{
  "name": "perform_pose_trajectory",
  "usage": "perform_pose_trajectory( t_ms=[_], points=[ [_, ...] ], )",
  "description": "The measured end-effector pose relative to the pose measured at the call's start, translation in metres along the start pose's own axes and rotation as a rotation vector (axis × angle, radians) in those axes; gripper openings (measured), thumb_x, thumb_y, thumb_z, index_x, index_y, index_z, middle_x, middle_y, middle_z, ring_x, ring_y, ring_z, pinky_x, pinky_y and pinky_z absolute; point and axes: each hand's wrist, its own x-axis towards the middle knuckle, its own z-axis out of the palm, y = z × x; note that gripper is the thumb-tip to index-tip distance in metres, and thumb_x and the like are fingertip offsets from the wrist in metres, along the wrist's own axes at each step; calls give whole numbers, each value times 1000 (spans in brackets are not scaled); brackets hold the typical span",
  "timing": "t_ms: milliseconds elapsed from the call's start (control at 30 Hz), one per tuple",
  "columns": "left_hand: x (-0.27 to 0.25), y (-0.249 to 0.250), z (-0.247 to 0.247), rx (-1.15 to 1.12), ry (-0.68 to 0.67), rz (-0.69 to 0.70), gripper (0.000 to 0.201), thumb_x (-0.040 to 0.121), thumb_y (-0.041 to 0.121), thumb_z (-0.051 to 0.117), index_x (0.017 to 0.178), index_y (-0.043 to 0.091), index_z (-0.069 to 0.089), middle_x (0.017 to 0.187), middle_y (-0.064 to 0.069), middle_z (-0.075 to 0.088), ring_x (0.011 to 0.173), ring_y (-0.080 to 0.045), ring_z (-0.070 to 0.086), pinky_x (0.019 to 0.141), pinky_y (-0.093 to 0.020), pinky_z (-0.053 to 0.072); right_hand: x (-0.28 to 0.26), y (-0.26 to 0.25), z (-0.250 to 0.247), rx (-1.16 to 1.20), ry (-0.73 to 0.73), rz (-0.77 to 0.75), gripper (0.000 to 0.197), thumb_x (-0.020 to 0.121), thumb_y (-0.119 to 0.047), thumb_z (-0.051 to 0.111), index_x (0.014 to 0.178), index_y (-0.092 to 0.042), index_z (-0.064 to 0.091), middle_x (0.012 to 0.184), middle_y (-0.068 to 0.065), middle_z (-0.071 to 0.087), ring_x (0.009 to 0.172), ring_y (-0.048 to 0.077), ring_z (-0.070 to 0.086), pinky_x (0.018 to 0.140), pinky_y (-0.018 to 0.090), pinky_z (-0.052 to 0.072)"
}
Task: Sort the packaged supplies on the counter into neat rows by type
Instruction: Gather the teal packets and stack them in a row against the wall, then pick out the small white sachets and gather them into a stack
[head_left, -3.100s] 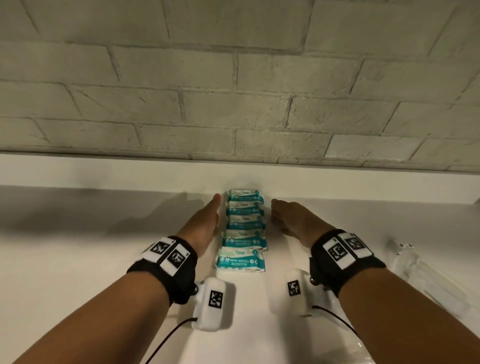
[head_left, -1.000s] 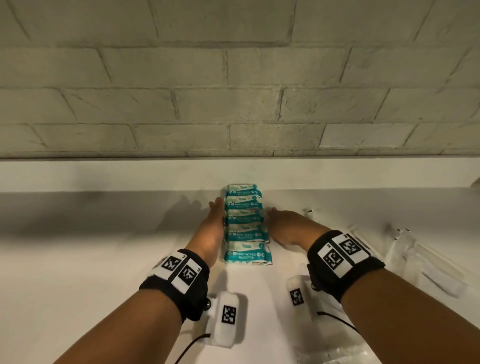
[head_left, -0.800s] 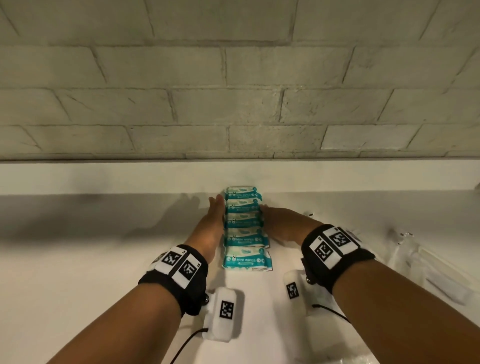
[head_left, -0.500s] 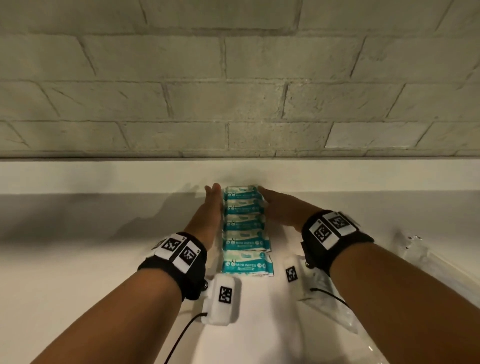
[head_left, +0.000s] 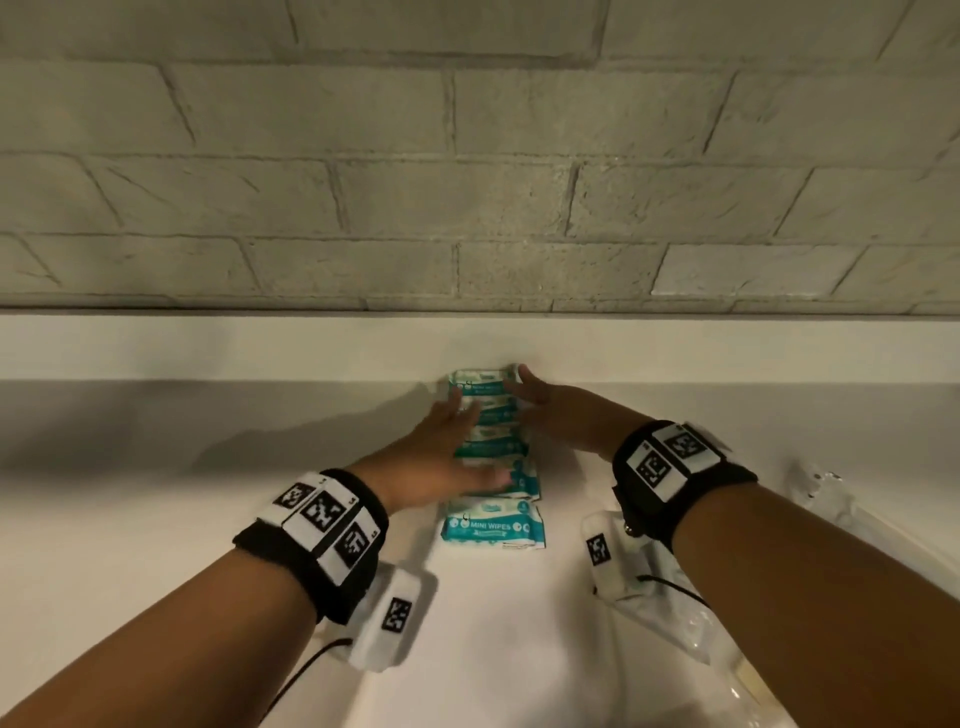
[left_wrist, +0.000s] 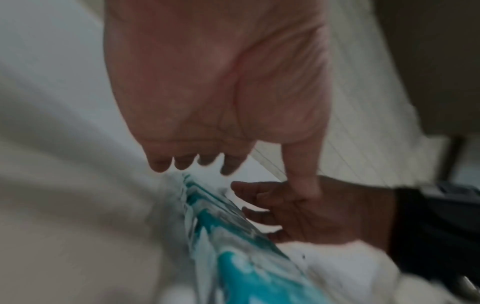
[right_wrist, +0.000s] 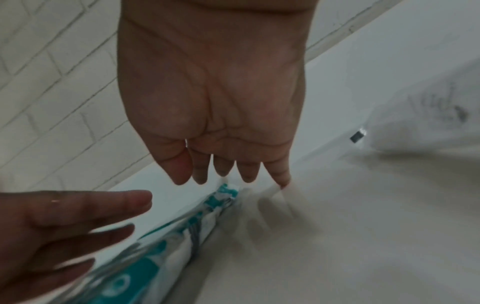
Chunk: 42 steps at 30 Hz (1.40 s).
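Note:
Several teal and white mini wipes packs (head_left: 492, 525) lie in one overlapping column on the white counter (head_left: 156, 519), running back to the wall ledge. My left hand (head_left: 447, 457) lies flat and open over the middle packs, fingers straight. My right hand (head_left: 535, 397) is open with straight fingers at the right edge of the far packs. The left wrist view shows my left fingers (left_wrist: 187, 162) above the blurred teal packs (left_wrist: 233, 246). The right wrist view shows my right fingertips (right_wrist: 223, 170) at the row's far end (right_wrist: 223, 193).
Clear plastic packages (head_left: 675, 603) lie on the counter under and right of my right forearm, with more (head_left: 821, 493) at the far right. A raised white ledge (head_left: 260, 348) and a grey brick wall (head_left: 467, 182) close off the back.
My left hand has swung from the row's left edge onto the top of the middle packs. My right hand has slid further back along the right edge.

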Motion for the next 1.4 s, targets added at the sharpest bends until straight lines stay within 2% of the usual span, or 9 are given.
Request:
perform_pose_trajectory(
  t_ms=[133,400,600,767,900,1000,1133,1267,1400],
  points=[
    [-12,7,16,572,-103,168,111,69,64,69,152,37,0,161,4,-11,148,-25,-14,119,-43,-2,-5,-5,3,-587,-133,-56,81,89,-57,51,153,-30,12,162,-4,-5,149,22,-5,121,48,4],
    [-12,13,31,694,-12,147,91,81,42,59,153,27,5,161,-14,6,149,-32,7,121,-39,11,-5,-13,6,-860,-161,-30,85,90,-63,43,154,-26,3,162,-3,-9,149,24,-2,116,60,4],
    [-16,17,31,671,-8,138,96,82,44,61,153,26,0,162,-12,-1,149,-31,1,120,-40,6,-9,-20,9,-834,-96,-36,85,87,-64,48,154,-28,10,162,-5,2,148,23,7,118,56,5],
    [-37,7,18,621,33,58,124,73,68,63,151,13,-16,160,-9,-18,148,-27,-14,121,-41,-2,-45,-15,-6,-496,145,-75,78,94,-44,52,154,-26,5,162,-3,3,149,17,4,121,43,5],
    [-64,10,17,509,260,97,96,89,49,56,153,13,-6,161,-6,-13,150,-24,-7,122,-37,1,-108,7,-37,-370,203,34,63,94,-41,55,149,-34,26,155,-7,31,138,17,38,107,27,29],
    [-79,30,39,466,412,249,72,93,35,54,153,18,18,162,-3,11,149,-21,16,120,-30,14,-163,39,-50,-393,214,132,60,92,-40,57,147,-32,34,152,-7,36,135,17,41,105,25,32],
    [-86,77,88,531,194,392,65,94,36,52,151,24,23,160,3,19,147,-15,17,116,-25,16,-231,78,-35,-484,117,271,63,91,-43,58,148,-32,33,156,-8,30,140,13,34,110,26,27],
    [-78,111,132,578,-43,258,77,91,48,54,154,26,14,163,0,6,150,-21,4,119,-33,10,-274,106,-2,-634,-92,236,70,92,-43,55,151,-39,17,160,-15,-1,148,7,2,120,33,8],
    [-85,128,161,564,-111,141,62,88,49,53,144,30,37,152,0,33,139,-24,34,114,-38,31,-310,131,-12,-712,-82,282,62,94,-38,52,150,-36,25,161,-11,8,148,10,8,120,34,12]
  ],
)
